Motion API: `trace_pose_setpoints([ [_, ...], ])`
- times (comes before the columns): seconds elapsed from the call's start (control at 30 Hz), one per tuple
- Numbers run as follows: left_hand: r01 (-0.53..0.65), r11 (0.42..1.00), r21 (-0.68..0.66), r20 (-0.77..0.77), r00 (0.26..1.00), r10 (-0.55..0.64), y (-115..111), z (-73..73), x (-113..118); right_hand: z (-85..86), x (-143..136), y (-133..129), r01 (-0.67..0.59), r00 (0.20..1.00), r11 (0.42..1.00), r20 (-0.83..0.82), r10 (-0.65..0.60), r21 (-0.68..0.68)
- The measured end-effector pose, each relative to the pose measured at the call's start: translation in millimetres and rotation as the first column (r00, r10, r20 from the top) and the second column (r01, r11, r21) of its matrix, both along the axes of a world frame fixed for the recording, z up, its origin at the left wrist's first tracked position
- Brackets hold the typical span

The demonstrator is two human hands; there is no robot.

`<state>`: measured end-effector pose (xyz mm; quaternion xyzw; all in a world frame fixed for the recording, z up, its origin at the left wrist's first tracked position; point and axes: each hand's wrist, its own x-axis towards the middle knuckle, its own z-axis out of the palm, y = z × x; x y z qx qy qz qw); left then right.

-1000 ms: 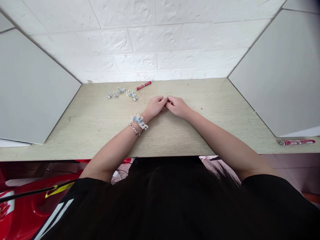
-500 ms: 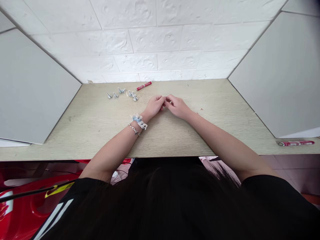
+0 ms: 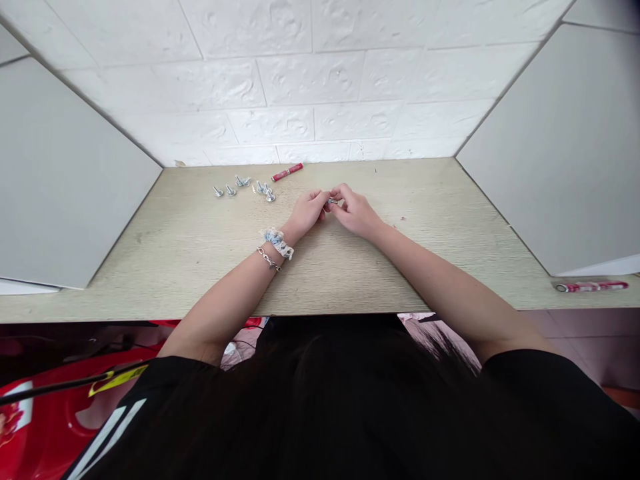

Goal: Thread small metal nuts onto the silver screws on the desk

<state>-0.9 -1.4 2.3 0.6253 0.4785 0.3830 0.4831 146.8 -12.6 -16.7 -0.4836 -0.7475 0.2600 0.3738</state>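
Observation:
Near the middle of the table, my left hand (image 3: pixel 309 212) and my right hand (image 3: pixel 353 209) meet at the fingertips. Between them shows a small silver bolt (image 3: pixel 333 201), its shank pointing right. The left thumb and fingers pinch its left end, which they mostly cover. My right thumb and forefinger close around the shank from the other side. Whether a nut or washer is on it is too small to tell. Several silver bolts with washers (image 3: pixel 270 196) stand or lie on the table to the left of my hands.
A red pen-like tube (image 3: pixel 287 173) lies near the wall at the back of the table (image 3: pixel 200 267). Another red tube (image 3: pixel 593 287) is at the right front edge. Grey panels (image 3: pixel 75 173) border both sides. A red plastic item (image 3: pixel 55 427) is below on the left.
My right fingers have shifted slightly, so more of the bolt's shank shows between the hands. My left hand and the bolts on the table stay in place.

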Motion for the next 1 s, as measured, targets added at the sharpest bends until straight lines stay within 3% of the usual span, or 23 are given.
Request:
trace_pose_setpoints([
  [0.23,0.020,1.000,0.008,0.017,1.000,-0.020,0.3,-0.7,0.1,0.9,2.1,4.0,-0.054,0.998,0.996,0.016,0.053,0.065],
  [1.0,0.013,1.000,-0.007,-0.004,1.000,-0.013,0.3,0.4,1.0,-1.2,-0.9,2.1,-0.018,1.000,0.999,-0.003,0.019,0.040],
])
